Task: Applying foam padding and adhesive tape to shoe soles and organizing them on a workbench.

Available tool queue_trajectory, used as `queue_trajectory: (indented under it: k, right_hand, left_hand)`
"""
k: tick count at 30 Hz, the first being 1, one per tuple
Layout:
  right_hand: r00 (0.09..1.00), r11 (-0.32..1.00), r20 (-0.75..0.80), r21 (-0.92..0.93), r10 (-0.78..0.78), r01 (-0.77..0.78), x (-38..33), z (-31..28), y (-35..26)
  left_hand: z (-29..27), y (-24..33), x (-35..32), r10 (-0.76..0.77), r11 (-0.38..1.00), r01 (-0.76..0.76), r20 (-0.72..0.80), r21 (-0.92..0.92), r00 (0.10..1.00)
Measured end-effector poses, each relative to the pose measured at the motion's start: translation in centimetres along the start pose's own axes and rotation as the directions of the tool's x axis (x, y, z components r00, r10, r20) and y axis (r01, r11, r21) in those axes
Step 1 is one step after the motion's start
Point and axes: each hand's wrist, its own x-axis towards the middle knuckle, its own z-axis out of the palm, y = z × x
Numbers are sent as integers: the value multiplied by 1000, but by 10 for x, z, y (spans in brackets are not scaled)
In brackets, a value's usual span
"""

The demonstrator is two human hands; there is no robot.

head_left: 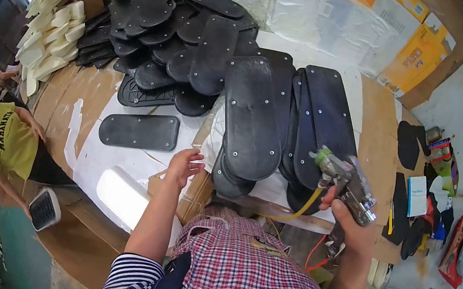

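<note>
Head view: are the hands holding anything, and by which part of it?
The right hand holds a metal spray gun by its handle; the left hand appears empty.

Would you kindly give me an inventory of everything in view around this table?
black panels: many, black, heaped and stacked on the table
cream pieces: many, cream, piled upper left
white piece: one, white, near edge, left
spray gun: one, silver and green, in the right hand
hoses: two, yellow and red, by the spray gun
packaging: several, orange and white, back right
bag: one, red, far right
co-workers: two, one in yellow, far left
apron: one, checked red, worn
left hand: one, striped sleeve, near the panels
</note>
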Motion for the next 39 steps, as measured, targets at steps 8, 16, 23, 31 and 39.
queue_trajectory:
  k: [8,16,23,31,39]
  right_hand:
    - [995,992,-103,-125,-11,-2,-9,-18,3]
    - [946,951,119,-104,301,-290,-75,-43,-10]
    - [939,917,-37,-206,341,-341,-99,-67,-15]
    - [969,967,8,-62,247,-246,-108,-60,-12]
    - [956,960,153,-167,250,-224,-118,-76,-10]
  left_hand:
    - [-6,8,6,4,1000,-4,-35,-15,999]
    - [-18,54,45,87,995,-83,-102,48,991]
    - [46,70,74,11,997,-18,95,71,995]
    - [76,64,82,-174,962,123,200,245,964]
    - [80,58,68,-66,992,36,261,119,963]
